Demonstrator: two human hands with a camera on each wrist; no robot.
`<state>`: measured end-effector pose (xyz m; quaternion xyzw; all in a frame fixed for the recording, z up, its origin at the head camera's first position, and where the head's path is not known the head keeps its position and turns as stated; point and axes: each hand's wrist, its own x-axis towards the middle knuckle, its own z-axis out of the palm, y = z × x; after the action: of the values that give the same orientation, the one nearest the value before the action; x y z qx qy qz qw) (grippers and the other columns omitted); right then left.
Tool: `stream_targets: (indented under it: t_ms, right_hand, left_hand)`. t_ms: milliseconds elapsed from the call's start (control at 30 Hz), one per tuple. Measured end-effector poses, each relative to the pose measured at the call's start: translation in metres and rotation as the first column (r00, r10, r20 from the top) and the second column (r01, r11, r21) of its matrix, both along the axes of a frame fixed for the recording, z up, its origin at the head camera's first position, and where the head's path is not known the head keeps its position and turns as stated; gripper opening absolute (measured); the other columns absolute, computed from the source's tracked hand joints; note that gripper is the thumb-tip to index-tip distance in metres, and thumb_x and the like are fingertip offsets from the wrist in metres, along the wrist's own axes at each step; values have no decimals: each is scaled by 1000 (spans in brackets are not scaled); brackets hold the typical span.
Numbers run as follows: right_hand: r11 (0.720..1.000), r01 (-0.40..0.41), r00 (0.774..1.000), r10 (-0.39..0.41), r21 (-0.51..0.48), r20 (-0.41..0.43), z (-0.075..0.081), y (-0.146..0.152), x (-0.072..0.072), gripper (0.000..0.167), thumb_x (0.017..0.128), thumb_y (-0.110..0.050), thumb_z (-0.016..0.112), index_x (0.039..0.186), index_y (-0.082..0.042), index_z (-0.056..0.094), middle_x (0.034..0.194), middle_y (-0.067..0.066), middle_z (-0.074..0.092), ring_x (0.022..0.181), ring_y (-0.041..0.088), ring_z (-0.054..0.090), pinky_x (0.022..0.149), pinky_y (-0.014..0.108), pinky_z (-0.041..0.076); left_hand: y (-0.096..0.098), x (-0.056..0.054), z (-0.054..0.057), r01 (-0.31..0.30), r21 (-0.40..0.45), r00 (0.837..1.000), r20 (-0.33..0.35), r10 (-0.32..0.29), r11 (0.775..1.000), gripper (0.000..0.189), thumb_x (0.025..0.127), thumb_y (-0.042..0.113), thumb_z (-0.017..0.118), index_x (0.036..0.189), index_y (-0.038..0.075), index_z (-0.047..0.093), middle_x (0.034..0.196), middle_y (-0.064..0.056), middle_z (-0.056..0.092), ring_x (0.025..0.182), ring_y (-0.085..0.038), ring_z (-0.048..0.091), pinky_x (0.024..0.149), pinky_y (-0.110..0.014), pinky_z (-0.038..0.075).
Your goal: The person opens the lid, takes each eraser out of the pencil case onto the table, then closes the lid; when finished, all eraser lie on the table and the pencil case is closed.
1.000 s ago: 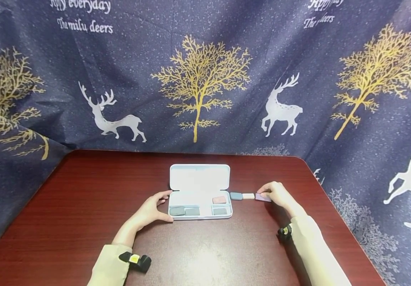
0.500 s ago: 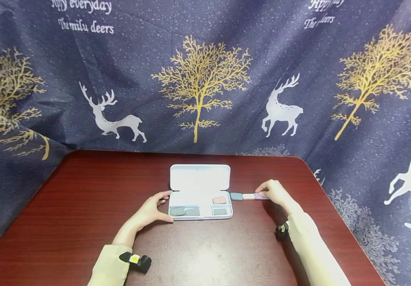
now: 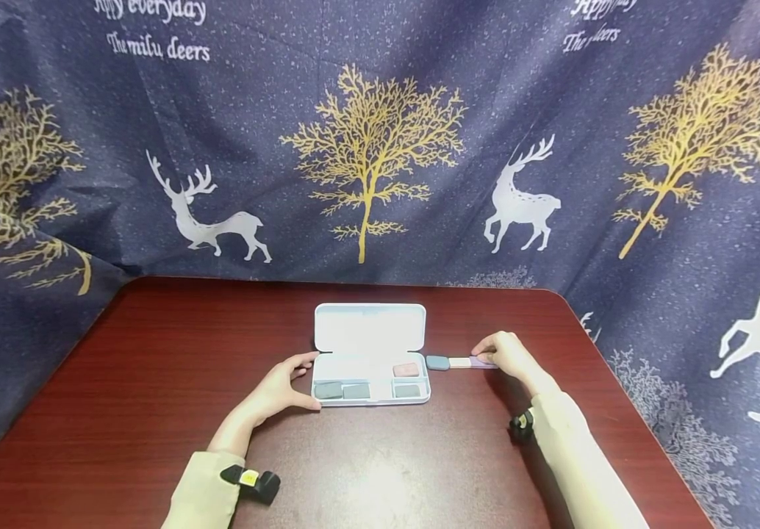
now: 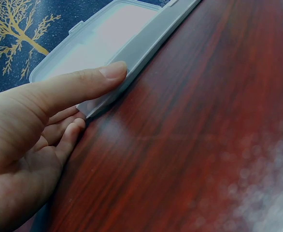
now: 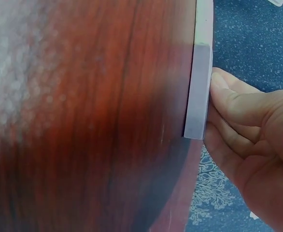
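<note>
In the head view a pale blue hinged pencil case (image 3: 373,402) lies with its lid (image 3: 370,328) raised. My left hand (image 3: 277,388) holds its left end between thumb and fingers; the left wrist view shows the thumb (image 4: 113,71) on the case's front edge. Right of the case, a blue block (image 3: 437,363), a cream block (image 3: 460,363) and a purple eraser-like block (image 3: 482,363) form a row, end to end. Thumb and fingers of my right hand (image 3: 512,358) pinch the purple block, partly hiding it in the head view. The right wrist view shows its long side (image 5: 198,92).
Inside the case sit a pink block (image 3: 406,370) at the back right and grey-green blocks in the front compartments, one at the right (image 3: 408,391). A dark patterned cloth (image 3: 380,147) hangs behind the reddish-brown table (image 3: 221,330).
The purple block has slid slightly left and straightened, so it now meets the cream block. My right hand moved left with it, then stayed still. My left hand and the case have not moved.
</note>
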<state>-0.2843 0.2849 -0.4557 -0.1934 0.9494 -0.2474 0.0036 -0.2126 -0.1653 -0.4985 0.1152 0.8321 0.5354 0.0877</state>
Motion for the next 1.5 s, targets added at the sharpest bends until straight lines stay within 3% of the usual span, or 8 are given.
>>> stream_targets:
  t_ms: [300,533,767,1033,1167,1267,1500]
  right_hand:
    - [999,6,1000,-7,-34,-14,12,-10,3,8,83,0,71,88,0,76,86,12,75,82,24,70,69,31,58]
    - [999,-23,999,22,-41,-30,26,-42,9,10,84,-2,70,92,-2,76,91,11,76,91,29,71,81,44,60]
    - [992,-87,996,86,-89,-14,33,-79,19,12,84,-2,71,95,-2,76,92,10,76,92,27,70,82,42,59]
    - [987,-137,990,133,-85,-44,21,-110,24,14,81,-4,74,94,-2,76,91,9,76,89,24,70,81,38,59]
    - [985,-142,990,141,-97,-17,15,-121,27,16,79,-10,77,94,-3,76,90,8,76,86,22,70,79,35,59]
    - [985,-152,988,152,-83,-10,13,-127,29,19,80,-14,79,95,-3,77,94,8,76,90,24,71,82,37,59]
    - [985,-172,985,172,-6,-19,7,-136,34,20,82,-6,75,101,-3,76,105,10,75,102,28,70,90,42,58]
  left_hand:
    - [0,-1,0,0,-8,1000,-3,0,1000,97,61,12,93,143,-1,44,135,-24,51,129,-41,49,113,-50,40]
    - [0,0,1,2,-7,1000,-3,-2,1000,97,61,13,93,143,-1,44,135,-24,51,129,-41,49,113,-50,40]
    - [0,-1,1,5,-13,1000,-6,-5,1000,97,61,13,93,143,-1,44,135,-24,51,129,-42,49,113,-50,40]
    - [0,0,1,17,2,1000,-4,-17,1000,97,61,13,93,143,-2,43,135,-25,51,129,-42,49,113,-50,41]
    - [0,0,1,18,-1,1000,-7,-18,1000,97,61,13,93,143,-2,43,135,-25,51,129,-41,49,113,-50,41]
    - [0,0,1,17,-5,1000,-7,-17,1000,98,61,13,93,143,-2,43,135,-25,51,129,-42,49,113,-50,41]
    - [0,0,2,17,1,1000,-8,-17,1000,97,61,13,93,143,-3,43,135,-25,51,129,-42,49,113,-50,41]
